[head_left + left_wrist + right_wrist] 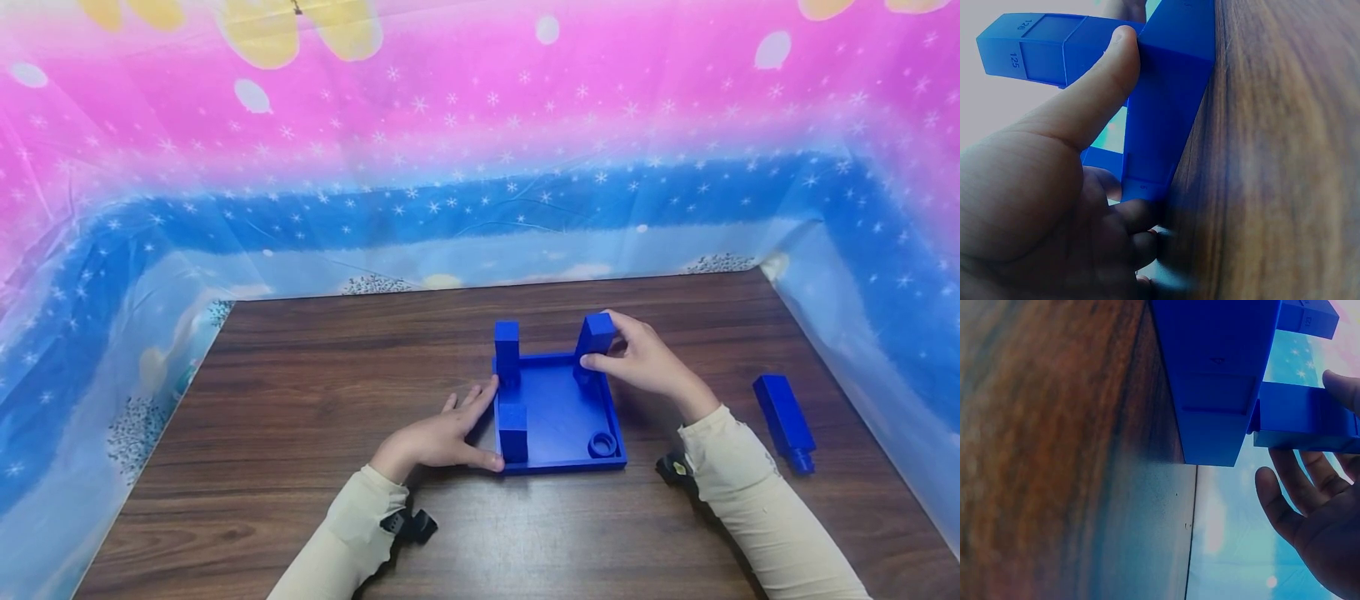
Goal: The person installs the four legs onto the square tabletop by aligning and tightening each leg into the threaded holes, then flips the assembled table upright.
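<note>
A square blue tray (558,417) with a raised rim lies on the table. Along its left side rests my left hand (435,437), fingers spread, the thumb pressing at the front corner. Blue posts stand at the back-left corner (507,346) and front-left corner (513,437). My right hand (648,358) grips another blue post (596,329) between thumb and fingers at the back-right corner. That post leans slightly; in the right wrist view a narrow peg shows between the post (1297,415) and the tray wall (1219,381). A round socket (602,444) occupies the front-right corner.
One more blue post (783,412) with a threaded-looking end lies on the wooden table (315,367) to the right, beyond my right forearm. A printed pink and blue cloth (465,200) rises around the table's back and sides.
</note>
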Demonstrator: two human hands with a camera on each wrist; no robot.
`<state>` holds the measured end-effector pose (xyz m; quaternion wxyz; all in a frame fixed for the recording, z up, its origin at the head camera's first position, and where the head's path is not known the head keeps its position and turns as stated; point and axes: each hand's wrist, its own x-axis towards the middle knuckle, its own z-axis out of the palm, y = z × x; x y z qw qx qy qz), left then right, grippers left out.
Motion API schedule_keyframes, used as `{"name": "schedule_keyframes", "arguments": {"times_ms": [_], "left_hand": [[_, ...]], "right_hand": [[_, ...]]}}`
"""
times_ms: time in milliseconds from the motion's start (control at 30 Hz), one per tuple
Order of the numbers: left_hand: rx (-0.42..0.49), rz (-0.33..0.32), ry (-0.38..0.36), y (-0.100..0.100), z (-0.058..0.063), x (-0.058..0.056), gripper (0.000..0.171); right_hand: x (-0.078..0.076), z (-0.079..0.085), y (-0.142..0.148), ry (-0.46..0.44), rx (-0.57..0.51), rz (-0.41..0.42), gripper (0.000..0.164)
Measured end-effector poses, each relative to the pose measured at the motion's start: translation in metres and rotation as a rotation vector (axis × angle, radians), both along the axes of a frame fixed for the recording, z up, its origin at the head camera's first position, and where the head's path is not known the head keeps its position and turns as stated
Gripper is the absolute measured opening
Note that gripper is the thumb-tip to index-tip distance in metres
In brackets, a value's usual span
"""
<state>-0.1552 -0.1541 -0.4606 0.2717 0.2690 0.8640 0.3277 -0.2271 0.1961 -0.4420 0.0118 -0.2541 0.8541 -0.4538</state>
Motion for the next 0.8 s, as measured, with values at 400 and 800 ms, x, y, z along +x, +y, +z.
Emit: {"name": "schedule_keyframes", "arguments": {"times_ms": [400, 800], "left_hand": [[-0.014, -0.001, -0.001, 0.0010, 0.0028, 0.0006, 0.123], [-0.002, -0.005, 0.000, 0.0006, 0.0009, 0.0002, 0.124]], "right_hand": [[-0.0014, -0.0012, 0.0006, -0.004, 0.015, -0.011, 0.038], [0.0009, 0.0008, 0.0016, -0.031, -0.014, -0.004, 0.050]]}}
